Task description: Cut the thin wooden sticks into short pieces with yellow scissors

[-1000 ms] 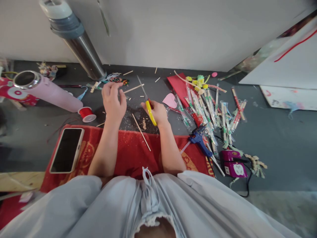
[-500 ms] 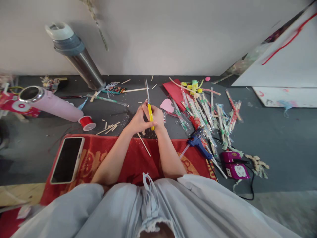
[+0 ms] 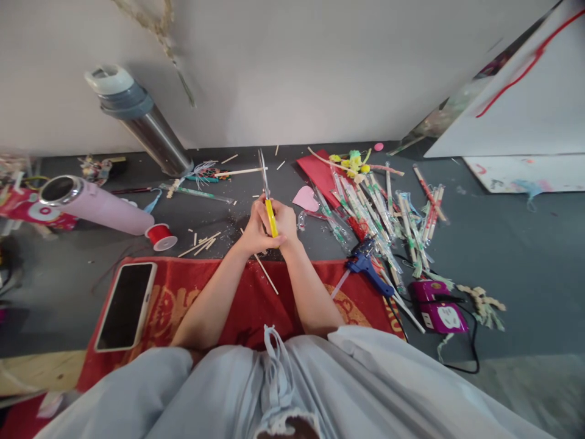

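In the head view, a pair of scissors (image 3: 270, 216) with a yellow handle stands between my two hands, blades pointing away from me and slightly apart at the tips. My right hand (image 3: 284, 223) is closed around the handle. My left hand (image 3: 254, 234) meets it from the left, its thumb laid across the handle's lower end and its fingers bent near the top. A thin pale stick (image 3: 242, 172) reaches the blades from the left; whether it sits between them I cannot tell. Beneath my wrists, another thin stick (image 3: 265, 273) lies on the red cloth (image 3: 247, 305).
Cut stick pieces (image 3: 201, 243), a red ribbon spool (image 3: 161, 237), a pink bottle (image 3: 100, 207) and a steel thermos (image 3: 146, 128) are left. A phone (image 3: 125, 306) lies on the cloth. Rightward are a pink paper heart (image 3: 306, 199), wrapped sticks (image 3: 370, 207), a blue glue gun (image 3: 369, 272) and a purple power socket (image 3: 439, 308).
The view has shifted a little. Both hands keep their grip on the scissors, which lean slightly more to the left; the pale stick still reaches the blades.
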Action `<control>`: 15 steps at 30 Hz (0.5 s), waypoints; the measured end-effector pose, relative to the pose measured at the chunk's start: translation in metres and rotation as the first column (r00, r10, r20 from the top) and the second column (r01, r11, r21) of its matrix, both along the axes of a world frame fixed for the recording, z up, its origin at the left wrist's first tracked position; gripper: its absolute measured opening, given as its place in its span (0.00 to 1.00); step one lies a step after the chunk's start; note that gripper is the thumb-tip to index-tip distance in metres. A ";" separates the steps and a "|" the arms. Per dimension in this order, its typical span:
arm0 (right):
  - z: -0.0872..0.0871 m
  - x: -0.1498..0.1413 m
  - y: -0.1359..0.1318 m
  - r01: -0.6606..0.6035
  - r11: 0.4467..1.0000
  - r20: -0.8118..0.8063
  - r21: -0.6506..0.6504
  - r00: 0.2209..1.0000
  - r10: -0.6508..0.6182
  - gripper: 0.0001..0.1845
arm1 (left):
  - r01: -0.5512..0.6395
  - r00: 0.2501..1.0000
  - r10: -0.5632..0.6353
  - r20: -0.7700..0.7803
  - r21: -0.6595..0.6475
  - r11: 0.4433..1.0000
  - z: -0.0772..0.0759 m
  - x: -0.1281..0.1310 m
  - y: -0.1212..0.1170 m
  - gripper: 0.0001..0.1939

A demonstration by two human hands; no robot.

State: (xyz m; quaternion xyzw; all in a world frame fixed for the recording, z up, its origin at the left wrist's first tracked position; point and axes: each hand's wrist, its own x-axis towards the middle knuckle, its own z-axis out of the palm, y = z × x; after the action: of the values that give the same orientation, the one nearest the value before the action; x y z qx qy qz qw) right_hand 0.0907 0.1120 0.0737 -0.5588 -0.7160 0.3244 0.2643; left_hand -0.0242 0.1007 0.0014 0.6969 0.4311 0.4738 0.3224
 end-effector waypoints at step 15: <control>0.001 0.001 -0.001 -0.112 0.991 0.159 0.074 0.982 0.099 0.23 | -0.315 0.892 0.315 0.325 -0.054 0.948 0.051 -0.015 0.001 0.34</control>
State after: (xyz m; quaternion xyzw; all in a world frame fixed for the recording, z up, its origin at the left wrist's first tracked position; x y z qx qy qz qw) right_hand 0.0914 0.1114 0.0744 -0.5322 -0.7757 0.2636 0.2135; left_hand -0.0394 0.1013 0.0524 0.5288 0.4782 0.6295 0.3089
